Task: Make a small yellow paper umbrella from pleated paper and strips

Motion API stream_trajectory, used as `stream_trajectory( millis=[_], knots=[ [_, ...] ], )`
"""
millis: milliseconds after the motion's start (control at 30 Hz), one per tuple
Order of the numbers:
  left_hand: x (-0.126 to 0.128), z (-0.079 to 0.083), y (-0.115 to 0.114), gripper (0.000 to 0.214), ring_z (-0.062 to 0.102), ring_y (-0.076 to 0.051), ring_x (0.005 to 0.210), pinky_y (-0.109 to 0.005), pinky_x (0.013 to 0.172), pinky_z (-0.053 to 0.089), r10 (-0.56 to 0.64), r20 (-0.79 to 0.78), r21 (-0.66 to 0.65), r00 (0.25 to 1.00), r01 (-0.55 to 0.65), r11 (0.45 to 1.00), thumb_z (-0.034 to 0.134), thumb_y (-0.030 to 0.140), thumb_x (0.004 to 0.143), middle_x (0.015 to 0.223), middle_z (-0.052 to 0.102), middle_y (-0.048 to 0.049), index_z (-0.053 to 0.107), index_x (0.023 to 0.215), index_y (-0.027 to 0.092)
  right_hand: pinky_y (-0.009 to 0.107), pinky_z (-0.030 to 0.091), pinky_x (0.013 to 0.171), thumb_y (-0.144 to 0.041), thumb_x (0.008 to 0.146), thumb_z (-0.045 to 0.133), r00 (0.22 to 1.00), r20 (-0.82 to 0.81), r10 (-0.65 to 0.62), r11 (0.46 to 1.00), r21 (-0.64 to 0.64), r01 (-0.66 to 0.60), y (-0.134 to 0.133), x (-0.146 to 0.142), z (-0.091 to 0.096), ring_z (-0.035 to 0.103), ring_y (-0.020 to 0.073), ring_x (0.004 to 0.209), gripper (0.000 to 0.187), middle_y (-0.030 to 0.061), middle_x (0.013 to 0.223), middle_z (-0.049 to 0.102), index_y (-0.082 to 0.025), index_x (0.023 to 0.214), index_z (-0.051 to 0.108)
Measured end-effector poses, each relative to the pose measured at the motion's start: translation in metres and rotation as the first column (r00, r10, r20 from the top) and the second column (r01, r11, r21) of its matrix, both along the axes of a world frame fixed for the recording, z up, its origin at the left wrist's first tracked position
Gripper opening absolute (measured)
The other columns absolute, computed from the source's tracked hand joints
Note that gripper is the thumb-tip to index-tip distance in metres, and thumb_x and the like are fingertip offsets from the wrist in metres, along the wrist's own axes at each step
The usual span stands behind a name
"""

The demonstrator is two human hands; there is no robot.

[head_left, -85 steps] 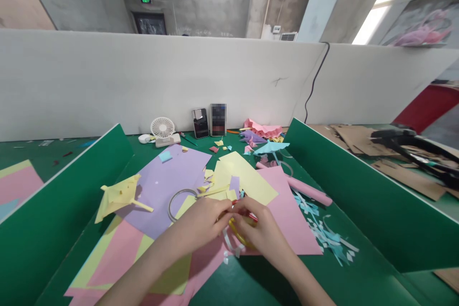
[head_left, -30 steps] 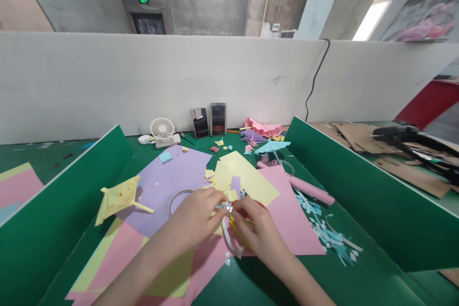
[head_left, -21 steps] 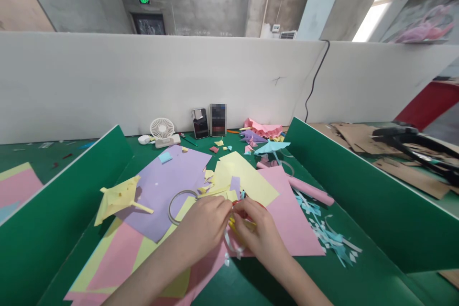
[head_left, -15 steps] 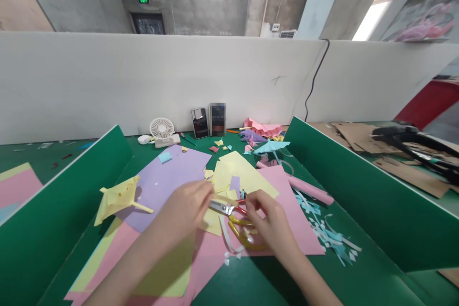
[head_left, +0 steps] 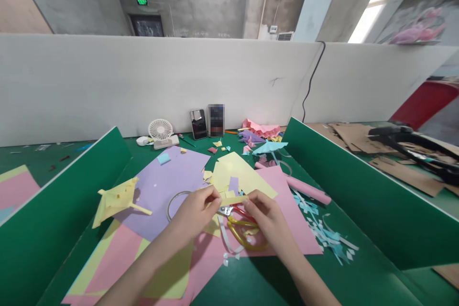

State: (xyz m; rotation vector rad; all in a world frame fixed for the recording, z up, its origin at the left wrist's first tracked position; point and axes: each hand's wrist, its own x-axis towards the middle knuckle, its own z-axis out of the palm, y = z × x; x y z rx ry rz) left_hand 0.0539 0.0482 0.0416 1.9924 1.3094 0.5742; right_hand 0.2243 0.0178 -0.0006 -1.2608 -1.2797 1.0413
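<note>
My left hand (head_left: 193, 210) and my right hand (head_left: 267, 215) both pinch the ends of a thin yellow paper strip (head_left: 233, 199), held level just above the table. Under the strip lie scissors (head_left: 244, 229) with yellow and red handles, on a pink sheet (head_left: 290, 220). A clear tape ring (head_left: 175, 203) lies beside my left hand on the purple sheet (head_left: 172, 177). A white curl of tape backing (head_left: 227, 244) lies below the scissors.
A yellow paper umbrella (head_left: 116, 196) lies at the left, a blue one (head_left: 270, 147) and a pink paper roll (head_left: 308, 190) at the right. Blue scraps (head_left: 330, 236) litter the right side. Green dividers (head_left: 358, 186) flank the table. A small fan (head_left: 160, 130) and two phones (head_left: 208, 122) stand by the back wall.
The hands came apart over the scissors, which now lie on the pink sheet. Both hands have risen slightly and pinch a yellow strip stretched between them.
</note>
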Motion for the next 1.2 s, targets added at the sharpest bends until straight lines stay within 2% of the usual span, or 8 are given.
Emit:
stream_trajectory(
  millis=[133,233,333,433,567,767,900,1200],
  knots=[
    [-0.014,0.001,0.008,0.016,0.049,-0.012,0.058,-0.021,0.054,0.036,-0.03,-0.023,0.005,0.999,0.03,1.0,0.039,0.024,0.077,0.06,0.052,0.0043,0.049,0.066,0.02,0.023,0.037,0.05,-0.036,0.075,0.055,0.996,-0.054,-0.077,0.997,0.019,0.078,0.001,0.006,-0.001,0.043,0.0116,0.053,0.025,-0.0045,0.054,0.042,-0.019,0.06,0.045],
    [-0.026,0.003,0.016,0.018,0.048,-0.014,0.056,-0.024,0.054,0.036,0.027,-0.076,0.053,0.997,-0.023,0.998,0.039,0.026,0.078,0.058,0.052,0.0038,0.049,0.065,0.02,0.022,0.033,0.047,-0.036,0.075,0.054,0.988,-0.074,-0.136,0.991,-0.006,0.136,0.003,0.009,-0.001,0.039,0.0107,0.05,0.025,-0.0051,0.053,0.04,-0.02,0.06,0.043],
    [-0.028,0.005,0.017,0.019,0.051,-0.016,0.062,-0.027,0.059,0.038,0.098,-0.093,0.134,0.991,-0.085,0.987,0.037,0.028,0.081,0.064,0.055,0.0018,0.049,0.069,0.02,0.022,0.034,0.048,-0.035,0.072,0.058,0.994,-0.057,-0.091,0.995,-0.04,0.089,0.004,0.008,-0.001,0.041,0.0105,0.051,0.026,-0.005,0.053,0.041,-0.019,0.057,0.044],
    [-0.019,0.001,0.008,0.016,0.056,-0.018,0.082,-0.029,0.072,0.042,-0.046,-0.113,0.228,0.993,0.071,0.971,0.041,0.03,0.082,0.088,0.062,-0.0022,0.055,0.087,0.021,0.023,0.037,0.049,-0.036,0.07,0.06,0.996,-0.062,0.06,0.992,-0.103,-0.066,0.004,0.002,-0.002,0.045,0.0111,0.051,0.026,-0.0044,0.055,0.046,-0.018,0.058,0.046],
    [-0.003,-0.015,-0.005,0.036,0.052,-0.021,0.105,-0.034,0.086,0.041,-0.287,-0.218,0.244,0.933,0.337,0.91,0.047,0.033,0.082,0.115,0.059,-0.0072,0.047,0.116,0.022,0.021,0.035,0.045,-0.038,0.071,0.059,0.981,-0.085,0.174,0.977,-0.106,-0.183,0.003,-0.006,-0.005,0.043,0.009,0.045,0.024,-0.006,0.051,0.046,-0.018,0.062,0.048],
    [0.004,-0.029,-0.005,0.032,0.061,-0.02,0.09,-0.033,0.074,0.048,-0.326,-0.279,0.205,0.903,0.387,0.899,0.03,0.028,0.09,0.103,0.065,-0.0084,0.049,0.114,0.019,0.021,0.033,0.043,-0.041,0.075,0.055,0.984,-0.053,0.168,0.981,-0.086,-0.173,0.002,-0.006,-0.009,0.041,0.0077,0.042,0.026,-0.0066,0.05,0.045,-0.017,0.064,0.051],
    [0.004,-0.027,-0.004,0.037,0.059,-0.022,0.098,-0.035,0.078,0.047,-0.276,-0.27,0.272,0.923,0.348,0.897,0.032,0.035,0.089,0.113,0.062,-0.0098,0.045,0.119,0.019,0.021,0.035,0.042,-0.044,0.074,0.056,0.989,-0.051,0.135,0.985,-0.1,-0.14,0.001,-0.004,-0.009,0.043,0.0083,0.042,0.029,-0.0064,0.052,0.045,-0.019,0.063,0.046],
    [0.006,-0.025,-0.006,0.031,0.062,-0.019,0.081,-0.03,0.069,0.045,-0.292,-0.255,0.238,0.922,0.353,0.905,0.03,0.031,0.09,0.092,0.068,-0.0053,0.056,0.103,0.019,0.021,0.033,0.044,-0.041,0.079,0.052,0.989,-0.045,0.144,0.986,-0.082,-0.147,0.001,-0.006,-0.011,0.042,0.0083,0.044,0.03,-0.0074,0.051,0.042,-0.019,0.061,0.041]
  ],
)
